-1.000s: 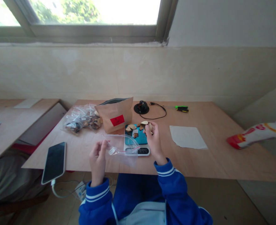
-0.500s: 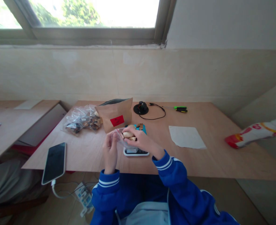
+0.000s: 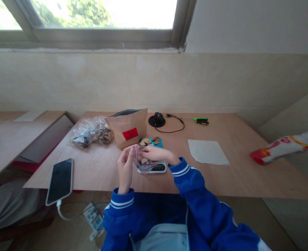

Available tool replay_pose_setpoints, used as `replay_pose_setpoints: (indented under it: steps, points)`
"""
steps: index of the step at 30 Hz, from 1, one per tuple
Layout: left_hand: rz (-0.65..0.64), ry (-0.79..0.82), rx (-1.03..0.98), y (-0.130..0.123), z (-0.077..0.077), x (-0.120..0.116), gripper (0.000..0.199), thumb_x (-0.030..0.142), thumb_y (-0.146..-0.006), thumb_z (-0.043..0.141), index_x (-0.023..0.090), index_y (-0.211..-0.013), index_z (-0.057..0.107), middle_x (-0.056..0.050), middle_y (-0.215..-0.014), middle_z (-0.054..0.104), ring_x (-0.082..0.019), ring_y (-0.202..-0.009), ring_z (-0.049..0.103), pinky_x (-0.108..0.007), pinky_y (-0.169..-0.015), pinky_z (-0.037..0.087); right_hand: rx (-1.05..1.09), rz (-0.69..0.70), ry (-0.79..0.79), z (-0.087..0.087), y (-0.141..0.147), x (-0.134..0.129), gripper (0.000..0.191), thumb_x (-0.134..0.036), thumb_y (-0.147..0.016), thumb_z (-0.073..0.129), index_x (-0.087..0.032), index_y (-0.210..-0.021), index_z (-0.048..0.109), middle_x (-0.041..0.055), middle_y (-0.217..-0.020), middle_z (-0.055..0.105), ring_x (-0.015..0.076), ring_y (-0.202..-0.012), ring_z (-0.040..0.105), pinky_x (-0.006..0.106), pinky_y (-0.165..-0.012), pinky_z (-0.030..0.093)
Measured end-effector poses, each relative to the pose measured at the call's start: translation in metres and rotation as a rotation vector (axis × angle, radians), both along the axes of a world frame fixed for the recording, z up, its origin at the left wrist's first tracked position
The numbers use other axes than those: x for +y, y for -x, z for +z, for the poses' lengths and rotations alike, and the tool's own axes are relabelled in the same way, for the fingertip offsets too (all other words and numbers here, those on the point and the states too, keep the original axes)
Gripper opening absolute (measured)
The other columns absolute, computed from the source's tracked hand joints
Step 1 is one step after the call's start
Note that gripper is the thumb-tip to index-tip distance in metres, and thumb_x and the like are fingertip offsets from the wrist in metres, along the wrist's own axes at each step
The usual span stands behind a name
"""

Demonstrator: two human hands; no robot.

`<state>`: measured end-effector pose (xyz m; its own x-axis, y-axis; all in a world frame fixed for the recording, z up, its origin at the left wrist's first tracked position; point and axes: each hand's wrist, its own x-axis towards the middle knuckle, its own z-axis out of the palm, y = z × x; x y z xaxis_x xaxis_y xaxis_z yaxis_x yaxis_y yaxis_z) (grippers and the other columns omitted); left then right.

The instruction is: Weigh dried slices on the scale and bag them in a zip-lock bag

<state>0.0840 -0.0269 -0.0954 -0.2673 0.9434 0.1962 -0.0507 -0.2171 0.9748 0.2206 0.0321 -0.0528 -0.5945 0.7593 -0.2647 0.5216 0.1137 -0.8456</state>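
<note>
My left hand (image 3: pixel 125 165) pinches the edge of a clear zip-lock bag (image 3: pixel 143 170) with a red seal line. My right hand (image 3: pixel 155 154) reaches into the bag's mouth from the right, its fingertips hidden by plastic. Pale dried pieces (image 3: pixel 143 160) show through the bag below those fingers. Under and behind the bag is a kitchen scale (image 3: pixel 160 168) with a white front and dark buttons. On its blue plate (image 3: pixel 158 144) lie several dried slices (image 3: pixel 145 142), pale and brown. An open brown paper pouch (image 3: pixel 120 129) with a red label stands just behind my left hand.
Clear bags of dried pieces (image 3: pixel 91 136) lie on the left. A phone (image 3: pixel 60 181) on a cable overhangs the front edge. A black round-based device (image 3: pixel 157 120), screwdrivers (image 3: pixel 202 121), white paper (image 3: pixel 207 152) and a tilted bottle (image 3: pixel 282 148) are behind and right.
My right hand has gone down into the bag, and the pale pieces it held now lie lower inside. The bag hangs more open, uncovering slices on the scale plate.
</note>
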Motion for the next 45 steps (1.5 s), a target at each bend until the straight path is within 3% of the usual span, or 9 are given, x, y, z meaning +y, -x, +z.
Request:
replay_pose_setpoints:
  steps: [3, 7, 12, 17, 21, 27, 33, 39, 45]
  points:
    - [0.031, 0.036, -0.085, 0.001, -0.002, -0.002, 0.031, 0.042, -0.086, 0.059, 0.016, -0.101, 0.067, -0.009, -0.107, 0.07, -0.02, -0.102, 0.065, -0.035, -0.095, 0.048, 0.056, -0.161, 0.267, 0.0, 0.006, -0.001, 0.037, -0.041, -0.098, 0.033, -0.017, -0.081, 0.055, -0.0032, -0.055, 0.055, 0.0063, -0.036, 0.044, 0.016, -0.035, 0.034]
    - [0.015, 0.07, -0.241, 0.004, -0.001, -0.005, 0.03, 0.043, -0.084, 0.061, 0.017, -0.098, 0.065, -0.007, -0.103, 0.071, -0.02, -0.096, 0.067, -0.035, -0.089, 0.052, 0.112, -0.267, 0.337, 0.007, 0.006, -0.001, 0.041, -0.044, -0.099, 0.026, -0.017, -0.081, 0.051, -0.0046, -0.049, 0.049, 0.005, -0.031, 0.038, 0.014, -0.03, 0.025]
    - [-0.013, 0.06, -0.198, 0.003, 0.002, -0.008, 0.029, 0.039, -0.086, 0.057, 0.019, -0.106, 0.061, -0.008, -0.107, 0.069, -0.02, -0.098, 0.067, -0.035, -0.088, 0.053, -0.061, -0.174, 0.225, 0.016, -0.001, 0.005, 0.04, -0.048, -0.097, 0.034, -0.017, -0.082, 0.054, -0.0031, -0.049, 0.056, 0.0041, -0.028, 0.034, 0.015, -0.03, 0.026]
    - [-0.111, -0.164, 0.216, 0.001, 0.008, -0.01, 0.051, 0.021, -0.087, 0.052, 0.029, -0.136, 0.042, -0.009, -0.123, 0.056, -0.018, -0.105, 0.062, -0.036, -0.09, 0.054, -0.188, -0.059, 0.124, 0.026, -0.005, 0.007, 0.037, -0.042, -0.096, 0.039, -0.016, -0.078, 0.056, 0.0008, -0.052, 0.061, 0.0088, -0.038, 0.05, 0.017, -0.035, 0.034]
    - [-0.206, -0.276, 0.611, 0.001, 0.017, -0.009, 0.034, 0.017, -0.09, 0.046, 0.027, -0.12, 0.058, -0.008, -0.113, 0.05, -0.018, -0.105, 0.058, -0.038, -0.091, 0.053, -0.283, -0.04, -0.002, 0.035, -0.007, 0.003, 0.018, -0.026, -0.092, 0.049, -0.017, -0.078, 0.057, -0.0015, -0.052, 0.057, 0.0097, -0.039, 0.053, 0.018, -0.038, 0.034]
    - [-0.224, -0.339, 0.747, 0.004, 0.023, -0.009, 0.01, 0.018, -0.089, 0.05, 0.021, -0.094, 0.058, -0.005, -0.104, 0.047, -0.016, -0.095, 0.058, -0.035, -0.084, 0.055, -0.233, -0.194, -0.151, 0.036, -0.009, -0.001, 0.044, -0.034, -0.099, 0.031, -0.015, -0.073, 0.061, 0.0065, -0.067, 0.067, 0.0146, -0.059, 0.062, 0.023, -0.056, 0.043]
    - [-0.194, -0.368, 0.76, -0.007, 0.021, -0.014, 0.013, 0.007, -0.086, 0.045, 0.019, -0.087, 0.05, -0.007, -0.106, 0.042, -0.018, -0.101, 0.051, -0.036, -0.089, 0.049, -0.29, -0.355, -0.38, 0.036, 0.001, -0.012, 0.042, -0.033, -0.099, 0.033, -0.015, -0.078, 0.063, 0.0139, -0.089, 0.07, 0.0224, -0.096, 0.063, 0.029, -0.083, 0.043]
    - [-0.093, -0.362, 0.681, -0.01, 0.009, -0.012, 0.01, 0.01, -0.085, 0.049, 0.02, -0.087, 0.049, -0.007, -0.101, 0.04, -0.021, -0.104, 0.045, -0.04, -0.092, 0.045, -0.122, -0.266, -0.233, 0.039, -0.001, -0.019, 0.043, -0.034, -0.101, 0.027, -0.015, -0.088, 0.063, 0.0094, -0.09, 0.07, 0.0169, -0.085, 0.064, 0.025, -0.073, 0.044]
    - [0.005, -0.351, 0.474, 0.005, 0.011, -0.013, 0.01, 0.015, -0.086, 0.053, 0.022, -0.085, 0.047, -0.004, -0.102, 0.04, -0.02, -0.114, 0.046, -0.042, -0.1, 0.04, 0.07, -0.01, -0.471, 0.027, -0.035, -0.029, 0.033, -0.04, -0.094, 0.049, -0.022, -0.121, 0.057, 0.0048, -0.119, 0.065, 0.0179, -0.11, 0.058, 0.032, -0.096, 0.039]
